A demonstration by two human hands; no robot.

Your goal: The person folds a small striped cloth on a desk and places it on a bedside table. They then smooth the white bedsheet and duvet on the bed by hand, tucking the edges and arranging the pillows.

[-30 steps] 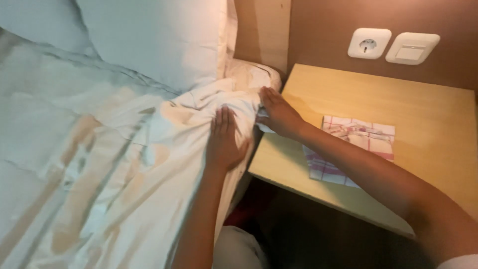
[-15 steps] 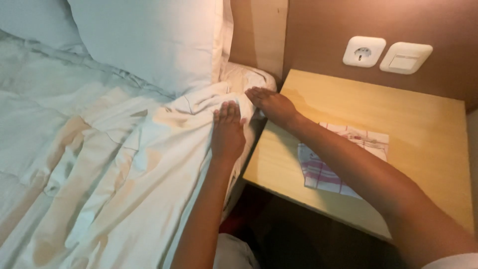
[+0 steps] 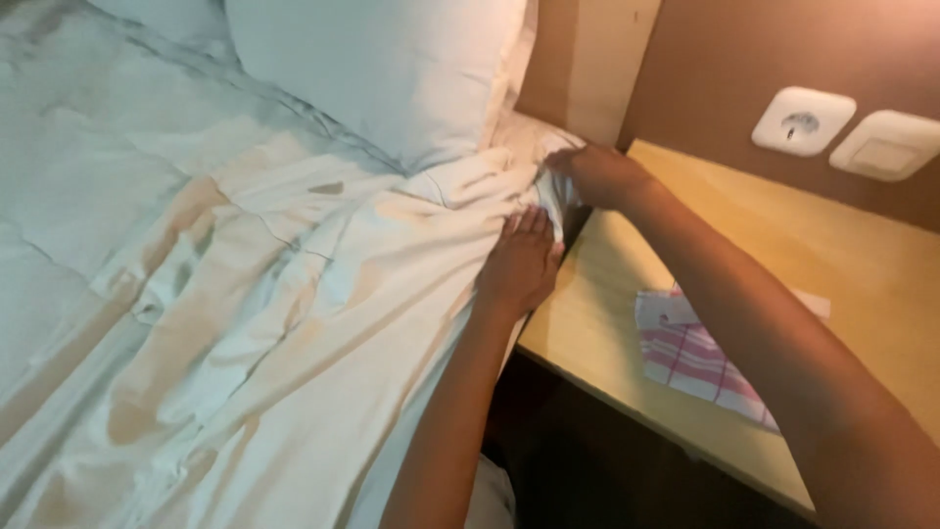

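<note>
2 hands: left hand [image 3: 519,264], right hand [image 3: 597,174] on 1 sheet [image 3: 323,294]; 1 pillow [image 3: 392,69].

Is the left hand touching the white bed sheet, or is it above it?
Touching. In the head view the left hand lies flat, palm down, on the white sheet at the bed's edge; no gap shows.

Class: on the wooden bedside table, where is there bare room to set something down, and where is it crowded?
Bare wood on the bedside table lies between the wall sockets and the checked cloth. Crowded: the bed-side edge, where left hand and right hand press the white sheet.
</note>
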